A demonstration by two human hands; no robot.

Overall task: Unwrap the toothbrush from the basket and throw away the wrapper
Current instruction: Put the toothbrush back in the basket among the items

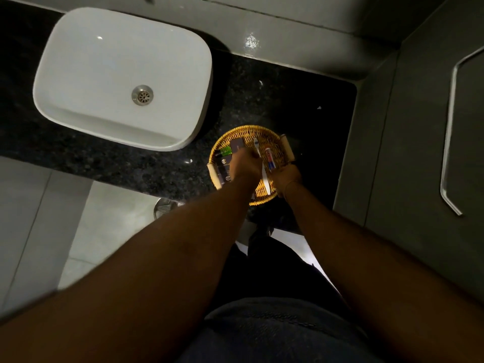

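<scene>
A round wicker basket [262, 132] with two wooden handles sits on the black stone counter. A white toothbrush [265, 176] lies lengthwise in it, head pointing away from me. I cannot make out its wrapper. My left hand [245, 167] reaches into the basket, and its fingertips close on the toothbrush near the neck. My right hand [286, 176] is curled over the basket's near right rim, next to a red, white and blue tube [269, 159]. Its fingers are hidden, so its hold is unclear.
The basket also holds a green item [225, 152], a dark card [237, 145] and dark packets [225, 170]. A white basin [123, 77] stands to the left. A grey wall is on the right. A round metal object [163, 206] lies on the floor below the counter edge.
</scene>
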